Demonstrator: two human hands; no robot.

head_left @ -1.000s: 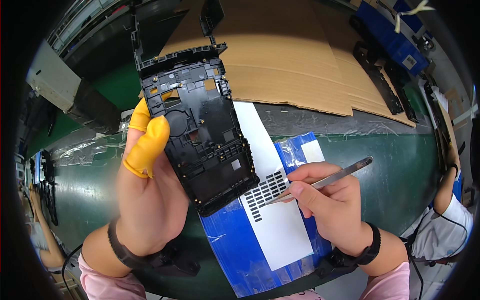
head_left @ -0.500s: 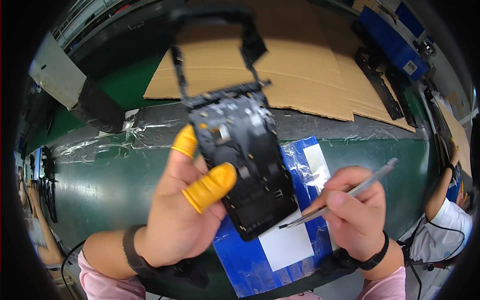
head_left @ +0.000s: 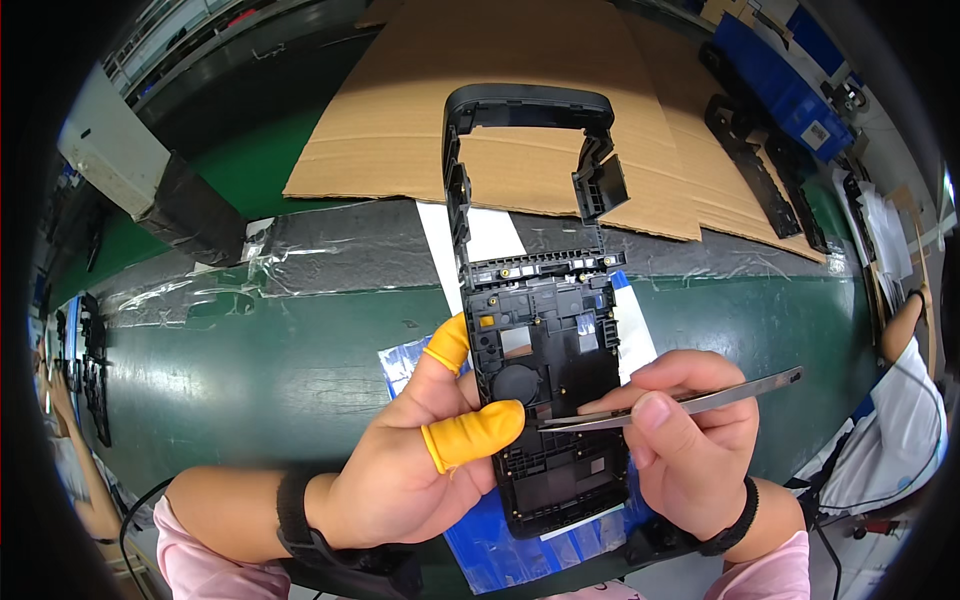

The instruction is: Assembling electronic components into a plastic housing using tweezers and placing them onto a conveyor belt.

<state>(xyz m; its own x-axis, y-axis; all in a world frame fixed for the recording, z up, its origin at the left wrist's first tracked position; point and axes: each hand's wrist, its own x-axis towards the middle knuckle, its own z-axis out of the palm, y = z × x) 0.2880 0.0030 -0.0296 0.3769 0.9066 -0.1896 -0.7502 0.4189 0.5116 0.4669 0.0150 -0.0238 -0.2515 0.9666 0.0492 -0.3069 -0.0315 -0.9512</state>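
Note:
My left hand grips a long black plastic housing by its left side, with yellow finger cots on the thumb and a finger. The housing has an open frame at its far end and a ribbed inner face with small brass inserts and several small pale patches. In my right hand a pair of grey metal tweezers is pinched between thumb and fingers. Their tips lie over the inner face, close to my left thumb; whether they touch or hold anything is too small to tell.
Beneath the housing lies a blue sheet on the green table. Brown cardboard covers the far side, with black plastic frames at its right. A blue bin stands far right. Another person's arm is at right.
The housing has moved right and nearer, and now stands more upright in view. The tweezers' tips have come from beside its lower edge to over its inner face. A white strip now shows behind it.

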